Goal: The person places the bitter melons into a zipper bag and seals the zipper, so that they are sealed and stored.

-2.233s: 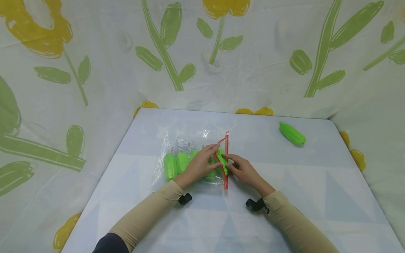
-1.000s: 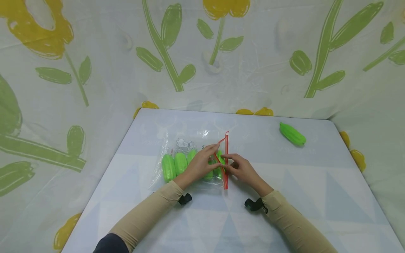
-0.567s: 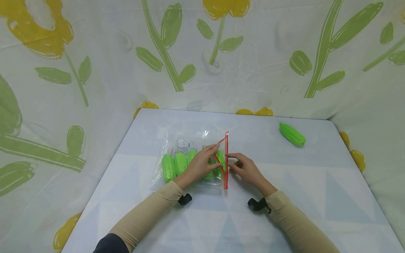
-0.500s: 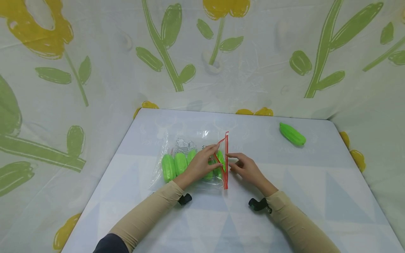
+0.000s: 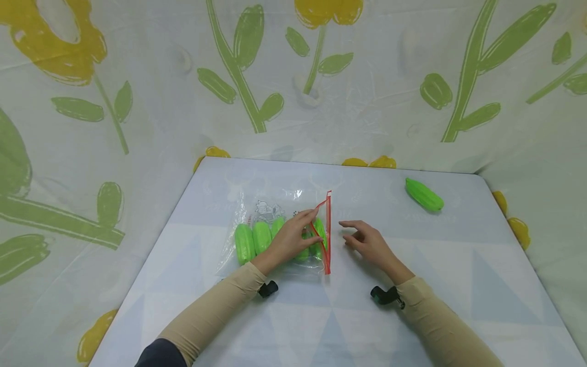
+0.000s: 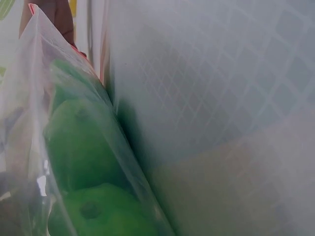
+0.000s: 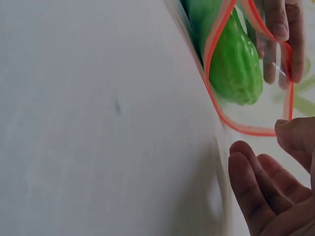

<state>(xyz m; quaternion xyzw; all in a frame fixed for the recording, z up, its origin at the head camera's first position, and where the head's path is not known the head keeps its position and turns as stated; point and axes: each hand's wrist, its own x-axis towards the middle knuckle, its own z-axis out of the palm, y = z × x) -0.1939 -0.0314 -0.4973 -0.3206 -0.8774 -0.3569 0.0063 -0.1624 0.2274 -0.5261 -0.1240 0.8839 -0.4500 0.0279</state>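
Note:
A clear zip bag (image 5: 300, 195) with a red zip edge lies on the table, its mouth facing right. Inside sit several bright green ribbed vegetables (image 5: 245, 244), resembling cucumbers or bitter melons. My left hand (image 5: 289, 238) pinches the upper lip of the bag and holds the mouth apart. One green vegetable (image 7: 236, 64) lies just within that mouth in the right wrist view. My right hand (image 5: 370, 244) hovers right of the opening, apart from the bag, thumb and fingers spread and holding nothing. In the left wrist view the clear bag wall (image 6: 37, 98) covers the green vegetables.
Another green vegetable (image 5: 424, 194) lies loose toward the table's back right. The white table (image 5: 458, 285) has pale blue triangles, and its back edge meets a flower-patterned curtain (image 5: 376, 102). Black wrist cameras (image 5: 385, 296) hang below both forearms.
My right hand has let go of the vegetable at the bag's mouth and drawn back to the right. That vegetable has slid left into the bag. My left hand stays put.

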